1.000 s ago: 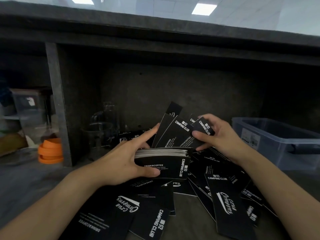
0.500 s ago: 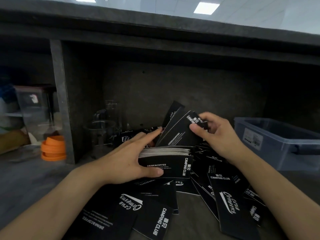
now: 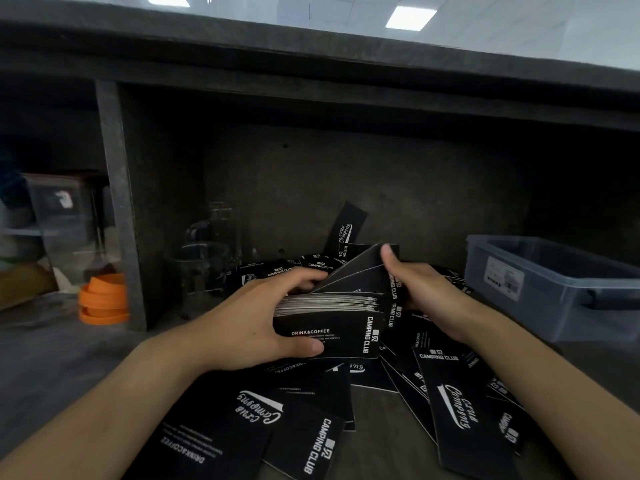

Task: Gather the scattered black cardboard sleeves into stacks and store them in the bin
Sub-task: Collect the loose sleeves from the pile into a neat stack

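My left hand grips a thick stack of black cardboard sleeves, thumb on the printed front, fingers behind. My right hand holds a few loose sleeves by their right ends, lying at a slant on top of the stack. Many more black sleeves lie scattered on the grey surface below, among them one at the lower left and one at the lower right. One sleeve leans upright against the back wall. The translucent blue-grey bin sits at the right.
A dark shelf recess surrounds the work area, with a low top edge and a grey upright post at the left. Glass jars stand at the back left. Orange lids and clear containers sit beyond the post.
My right hand has brought its fanned sleeves down and left onto the stack in my left hand. The fan has closed up.
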The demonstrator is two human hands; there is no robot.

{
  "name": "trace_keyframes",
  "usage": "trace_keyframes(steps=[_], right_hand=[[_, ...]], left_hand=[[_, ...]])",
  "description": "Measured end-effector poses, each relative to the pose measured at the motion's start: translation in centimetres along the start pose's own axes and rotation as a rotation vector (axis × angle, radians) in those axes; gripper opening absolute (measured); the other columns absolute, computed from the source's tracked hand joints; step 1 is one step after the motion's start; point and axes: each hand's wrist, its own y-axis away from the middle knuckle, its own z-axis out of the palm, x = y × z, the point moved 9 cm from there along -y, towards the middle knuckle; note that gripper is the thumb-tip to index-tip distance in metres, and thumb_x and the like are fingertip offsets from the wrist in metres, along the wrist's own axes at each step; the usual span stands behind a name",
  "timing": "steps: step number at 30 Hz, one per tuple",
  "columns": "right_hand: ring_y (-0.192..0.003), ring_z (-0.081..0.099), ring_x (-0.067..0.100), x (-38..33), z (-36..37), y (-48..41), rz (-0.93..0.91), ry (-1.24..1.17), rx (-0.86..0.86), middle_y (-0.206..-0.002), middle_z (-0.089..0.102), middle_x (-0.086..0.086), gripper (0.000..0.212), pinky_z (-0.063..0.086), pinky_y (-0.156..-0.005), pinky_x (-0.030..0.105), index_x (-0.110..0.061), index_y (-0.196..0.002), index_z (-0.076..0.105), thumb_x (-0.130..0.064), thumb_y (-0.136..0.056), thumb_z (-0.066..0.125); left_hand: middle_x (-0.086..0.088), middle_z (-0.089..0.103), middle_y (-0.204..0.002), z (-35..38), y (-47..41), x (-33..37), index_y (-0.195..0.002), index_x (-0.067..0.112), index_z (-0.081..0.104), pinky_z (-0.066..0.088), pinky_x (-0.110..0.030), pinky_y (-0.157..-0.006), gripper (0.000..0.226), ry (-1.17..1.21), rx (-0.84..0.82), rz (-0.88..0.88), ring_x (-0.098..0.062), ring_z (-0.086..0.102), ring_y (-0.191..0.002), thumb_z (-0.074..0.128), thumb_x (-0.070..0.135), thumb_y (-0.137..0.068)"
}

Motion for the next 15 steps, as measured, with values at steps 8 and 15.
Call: trace_keyframes(steps=[8, 15], right_hand=[[-0.107, 0.073, 0.021, -0.2, -0.4, -0.2, 0.006, -0.087, 0.162, -0.104, 0.08, -0.002, 0.058, 0.049, -0.105, 0.048, -0.022, -0.109, 0.077, -0.071, -0.086, 0.057], [-0.085, 0.069, 0.027, 2.2, 0.2, -0.8, 0.135, -0.382, 0.196, -0.092, 0.072, 0.012, 0.019, 0.055, -0.077, 0.038, -0.01, -0.106, 0.07, -0.012, -0.096, 0.054]], left_hand=[[0.033, 0.043, -0.135, 0.4, -0.2, -0.1, -0.149, 0.053, 0.038, 0.035, -0.012, -0.109, 0.081, -0.021, -0.048, 0.025, 0.014, 0.043, -0.127, 0.079, 0.053, -0.08], [0.038, 0.044, -0.134, 0.1, -0.2, -0.5, -0.147, 0.053, 0.037, 0.038, -0.015, -0.107, 0.089, -0.022, 0.007, -0.031, 0.016, 0.044, -0.124, 0.086, 0.054, -0.072]])
